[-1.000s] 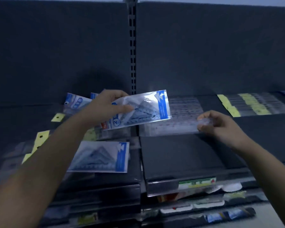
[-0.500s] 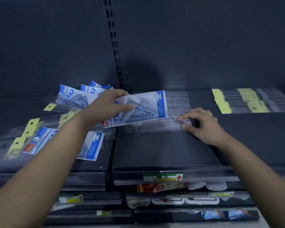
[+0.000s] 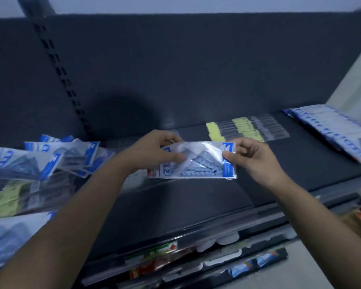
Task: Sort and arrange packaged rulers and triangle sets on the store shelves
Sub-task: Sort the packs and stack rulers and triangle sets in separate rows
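- Currently, a triangle set pack [image 3: 198, 163] is pinched at opposite ends by the left hand [image 3: 154, 152] and the right hand [image 3: 255, 162].
- Beyond the right hand, yellow-tagged rulers [image 3: 248, 130] are laid flat.

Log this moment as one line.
left hand: grips triangle set packet, left end | right hand: pinches its right end | packet: held over dark shelf | loose packets: piled left

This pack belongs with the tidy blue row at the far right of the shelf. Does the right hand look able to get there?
Probably yes: only bare shelf lies between the right hand and the blue row. It pinches the pack with the left hand, which would need to let go.
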